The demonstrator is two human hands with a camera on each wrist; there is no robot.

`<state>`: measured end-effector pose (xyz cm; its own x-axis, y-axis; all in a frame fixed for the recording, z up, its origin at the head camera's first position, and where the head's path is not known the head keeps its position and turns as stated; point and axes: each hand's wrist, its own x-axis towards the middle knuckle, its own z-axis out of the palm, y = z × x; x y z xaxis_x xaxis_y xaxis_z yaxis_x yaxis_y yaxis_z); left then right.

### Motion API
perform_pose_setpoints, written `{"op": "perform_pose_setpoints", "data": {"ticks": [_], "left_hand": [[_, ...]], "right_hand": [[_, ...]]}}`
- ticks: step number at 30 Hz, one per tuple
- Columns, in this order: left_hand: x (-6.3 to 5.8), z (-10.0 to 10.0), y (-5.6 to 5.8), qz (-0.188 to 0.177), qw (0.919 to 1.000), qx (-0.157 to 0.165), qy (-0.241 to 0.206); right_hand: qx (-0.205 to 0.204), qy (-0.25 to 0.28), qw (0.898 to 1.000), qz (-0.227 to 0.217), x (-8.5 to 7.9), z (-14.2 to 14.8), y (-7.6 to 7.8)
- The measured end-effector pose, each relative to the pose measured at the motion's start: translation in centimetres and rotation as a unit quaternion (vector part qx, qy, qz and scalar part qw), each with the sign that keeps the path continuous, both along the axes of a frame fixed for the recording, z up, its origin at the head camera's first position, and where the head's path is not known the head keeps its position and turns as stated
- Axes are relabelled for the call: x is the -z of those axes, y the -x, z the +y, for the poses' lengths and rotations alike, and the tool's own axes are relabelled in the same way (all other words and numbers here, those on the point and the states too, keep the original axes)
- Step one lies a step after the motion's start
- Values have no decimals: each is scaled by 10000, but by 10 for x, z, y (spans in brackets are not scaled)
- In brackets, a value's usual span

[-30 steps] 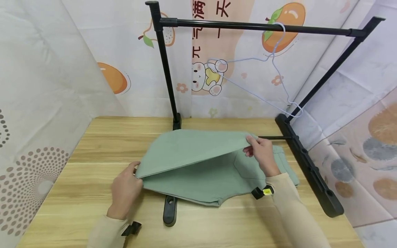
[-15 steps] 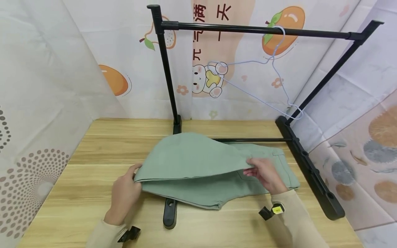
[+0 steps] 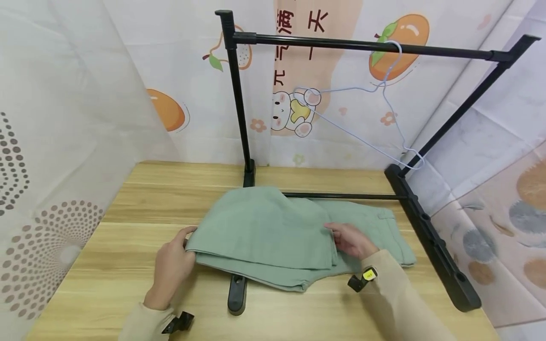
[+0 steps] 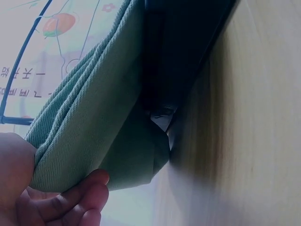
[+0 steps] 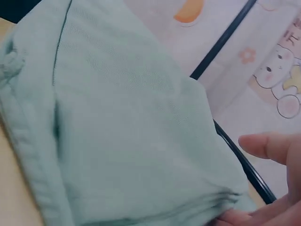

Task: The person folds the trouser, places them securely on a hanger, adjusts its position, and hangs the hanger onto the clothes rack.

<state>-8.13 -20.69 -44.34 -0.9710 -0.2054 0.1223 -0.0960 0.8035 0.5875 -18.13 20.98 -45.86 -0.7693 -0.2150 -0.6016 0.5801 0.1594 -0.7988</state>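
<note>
A pair of sage-green pants (image 3: 264, 232) lies folded across the rack's left foot, one leg turned over to the right on top of the rest. At the left fold, my left hand (image 3: 172, 260) grips the cloth. The left wrist view shows the thumb over the layered cloth (image 4: 89, 103) and the fingers curled under it, the edge raised off the table. My right hand (image 3: 351, 240) is at the turned-over leg's right end. In the right wrist view its thumb (image 5: 265, 145) stands apart from the cloth, while the other fingers touch the hem low in the picture.
A black garment rack (image 3: 358, 45) stands on the wooden table (image 3: 141, 199), its right foot (image 3: 435, 241) beyond the pants. From its top bar hangs a pale blue wire hanger (image 3: 362, 137). Printed curtains (image 3: 204, 118) enclose the back and sides.
My right hand has brought the lifted top leg down toward me, laid it flat over the lower layer and loosened its pinch. My left hand has kept its grip at the fold.
</note>
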Motion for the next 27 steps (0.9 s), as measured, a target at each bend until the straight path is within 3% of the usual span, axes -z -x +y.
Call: {"op": "perform_pose_setpoints", "data": {"ticks": [3,11,14,18,21,24,27], "left_hand": [[-1,1,-1,15,10000,-11,-23],[-1,2,1,274,9992,250,121],[-1,3,1,333,9988,339,88],[-2,5,1,424,9979,362,320],[-4,10,1,507,9950,410,752],[-9,18,1,684,9907,520,1051],[-11,23,1,726,9904,553,1040]], "right_hand": [[65,-312,9995,-17,-4,-4,13],[220,108,9989,-388,-7,-17,50],[327,284,9990,133,-19,-22,49],[1094,200,9878,1087,-50,-12,44],[1579,-55,9777,1385,-65,9,50],[1459,-342,9810,1231,-65,27,59],[1080,-162,9911,765,-50,35,60]]}}
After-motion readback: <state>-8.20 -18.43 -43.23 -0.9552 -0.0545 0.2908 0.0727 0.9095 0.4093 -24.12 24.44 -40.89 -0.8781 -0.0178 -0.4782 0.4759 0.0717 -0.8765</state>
